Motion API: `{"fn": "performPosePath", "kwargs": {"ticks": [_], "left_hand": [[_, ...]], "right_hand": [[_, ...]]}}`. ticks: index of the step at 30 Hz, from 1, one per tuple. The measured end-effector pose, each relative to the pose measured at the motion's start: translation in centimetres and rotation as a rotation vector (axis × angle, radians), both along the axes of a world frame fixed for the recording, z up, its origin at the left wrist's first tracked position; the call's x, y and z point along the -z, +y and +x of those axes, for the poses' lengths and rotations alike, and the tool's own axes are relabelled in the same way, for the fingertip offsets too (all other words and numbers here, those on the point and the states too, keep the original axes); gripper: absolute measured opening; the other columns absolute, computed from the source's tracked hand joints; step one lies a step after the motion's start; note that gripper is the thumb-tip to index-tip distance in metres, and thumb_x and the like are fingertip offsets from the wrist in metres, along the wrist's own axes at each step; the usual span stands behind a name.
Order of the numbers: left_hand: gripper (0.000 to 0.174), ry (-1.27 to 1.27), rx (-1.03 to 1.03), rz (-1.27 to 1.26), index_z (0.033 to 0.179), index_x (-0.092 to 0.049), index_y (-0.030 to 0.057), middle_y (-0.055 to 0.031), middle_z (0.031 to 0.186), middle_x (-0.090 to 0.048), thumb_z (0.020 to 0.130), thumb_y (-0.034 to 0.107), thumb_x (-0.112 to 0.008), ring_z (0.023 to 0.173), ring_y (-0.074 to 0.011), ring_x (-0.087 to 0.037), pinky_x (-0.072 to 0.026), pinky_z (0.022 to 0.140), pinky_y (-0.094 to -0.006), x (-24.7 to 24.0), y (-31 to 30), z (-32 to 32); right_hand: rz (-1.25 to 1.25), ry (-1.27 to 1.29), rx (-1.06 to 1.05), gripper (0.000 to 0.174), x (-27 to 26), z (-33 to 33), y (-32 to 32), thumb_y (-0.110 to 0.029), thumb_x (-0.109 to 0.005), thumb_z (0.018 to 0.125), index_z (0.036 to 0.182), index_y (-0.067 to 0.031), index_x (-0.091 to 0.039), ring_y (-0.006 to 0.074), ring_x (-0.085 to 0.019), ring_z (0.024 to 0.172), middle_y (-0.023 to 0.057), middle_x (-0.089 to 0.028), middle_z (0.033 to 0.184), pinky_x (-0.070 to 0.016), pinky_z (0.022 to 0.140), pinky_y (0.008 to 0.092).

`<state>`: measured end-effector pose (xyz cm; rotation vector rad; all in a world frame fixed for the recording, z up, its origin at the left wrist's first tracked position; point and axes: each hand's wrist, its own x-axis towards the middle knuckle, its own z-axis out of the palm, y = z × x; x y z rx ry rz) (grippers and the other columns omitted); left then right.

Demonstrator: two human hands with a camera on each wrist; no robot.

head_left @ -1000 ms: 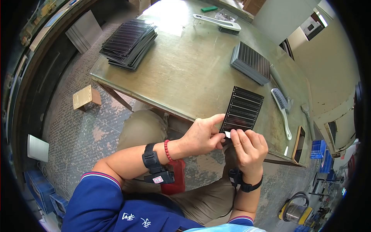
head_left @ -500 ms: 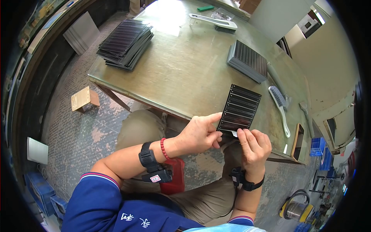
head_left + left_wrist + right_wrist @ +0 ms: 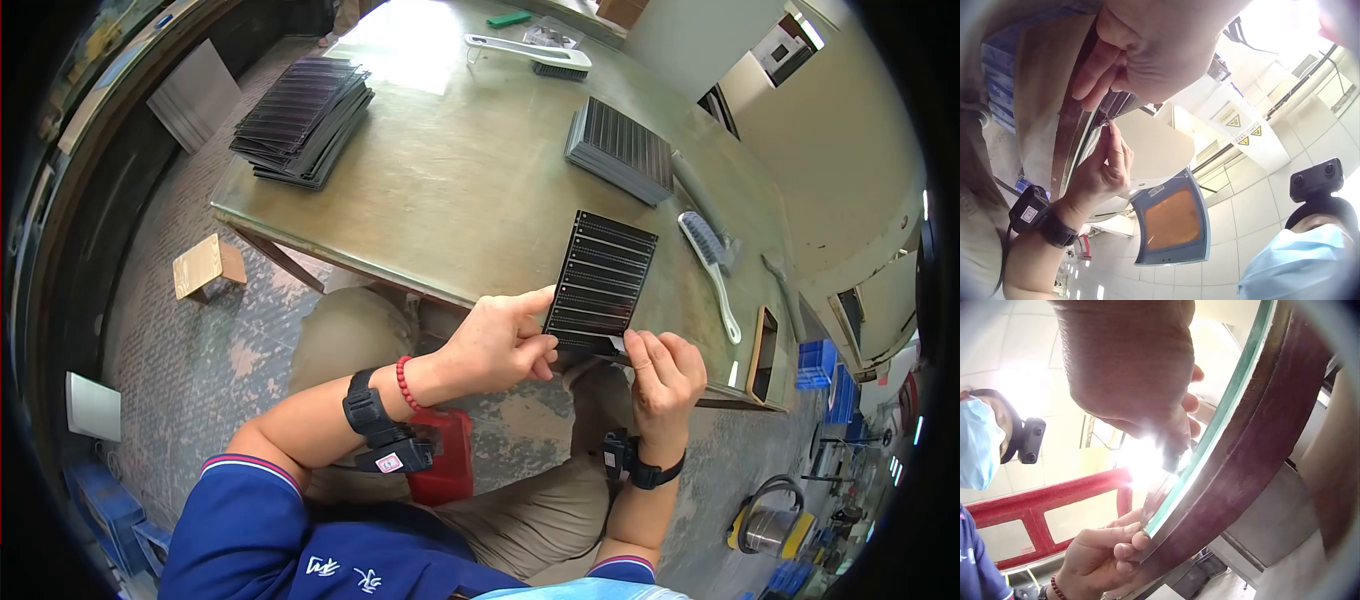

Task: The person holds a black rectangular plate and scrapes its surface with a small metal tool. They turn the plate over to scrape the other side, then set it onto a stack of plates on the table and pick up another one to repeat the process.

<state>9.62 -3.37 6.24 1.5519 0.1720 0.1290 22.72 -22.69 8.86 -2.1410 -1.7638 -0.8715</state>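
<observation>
A black slotted panel [image 3: 603, 275] lies at the table's near edge in the head view. The left hand [image 3: 497, 338] grips its lower left corner, with thumb and index finger against its left side. At the lower right corner, the right hand [image 3: 662, 378] pinches a small pale piece [image 3: 616, 344] between thumb and fingers. Both hands also show in the left wrist view: the left hand [image 3: 1147, 47] above, the right hand [image 3: 1105, 172] below. In the right wrist view, the right hand [image 3: 1135, 369] hides most of the panel.
A loose stack of black panels [image 3: 298, 120] stands at the table's left, a neater stack [image 3: 622, 150] at the right. Two white-handled brushes [image 3: 530, 50] [image 3: 712, 270] and an open-topped wooden box [image 3: 763, 350] lie on the table [image 3: 430, 180]. A wooden stool [image 3: 205, 266] stands on the floor.
The right hand has moved right along the panel's lower edge with the pale piece, away from the left hand. The head view has shifted, so the table's objects appear further left.
</observation>
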Motion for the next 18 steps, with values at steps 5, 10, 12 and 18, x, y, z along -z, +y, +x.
{"fn": "performPosePath", "kwargs": {"ticks": [5, 10, 12, 18], "left_hand": [[0.056, 0.036, -0.002, -0.028, 0.142, -0.039, 0.0080, -0.0082, 0.072, -0.068, 0.089, -0.004, -0.052, 0.065, -0.0128, -0.069, -0.0556, 0.059, -0.0243, -0.05, -0.05, 0.03], [0.055, 0.043, 0.001, -0.059, 0.142, -0.039, 0.0077, -0.0083, 0.073, -0.068, 0.090, -0.004, -0.051, 0.066, -0.0131, -0.069, -0.0560, 0.060, -0.0243, 0.08, -0.08, 0.13], [0.055, 0.052, 0.003, -0.047, 0.142, -0.039, 0.0073, -0.0085, 0.073, -0.069, 0.090, -0.004, -0.052, 0.067, -0.0128, -0.069, -0.0560, 0.060, -0.0241, 0.01, -0.09, 0.09], [0.056, 0.038, -0.033, -0.045, 0.142, -0.038, 0.0056, -0.0100, 0.076, -0.070, 0.088, -0.004, -0.053, 0.067, -0.0126, -0.069, -0.0556, 0.060, -0.0240, 0.63, -0.40, 0.09]], "right_hand": [[0.004, -0.005, 0.033, 0.029, 0.15, 0.10, -0.39, -0.009, -0.060, 0.066, 0.093, -0.0014, -0.069, 0.0234, -0.059, 0.079, 0.0067, -0.065, 0.087, -0.0462, 0.063, 0.0348], [0.000, -0.015, 0.074, 0.030, 0.01, -0.03, -0.39, -0.008, -0.062, 0.065, 0.094, -0.0023, -0.069, 0.0229, -0.059, 0.078, 0.0054, -0.065, 0.088, -0.0457, 0.063, 0.0341], [-0.004, -0.009, 0.087, 0.030, -0.01, -0.23, -0.30, -0.008, -0.062, 0.065, 0.094, -0.0028, -0.069, 0.0230, -0.059, 0.078, 0.0053, -0.065, 0.087, -0.0456, 0.062, 0.0340], [0.044, 0.151, 0.008, 0.031, -0.31, 0.24, -0.71, -0.001, -0.065, 0.064, 0.094, -0.0033, -0.068, 0.0239, -0.060, 0.075, 0.0064, -0.065, 0.084, -0.0463, 0.062, 0.0337]]}}
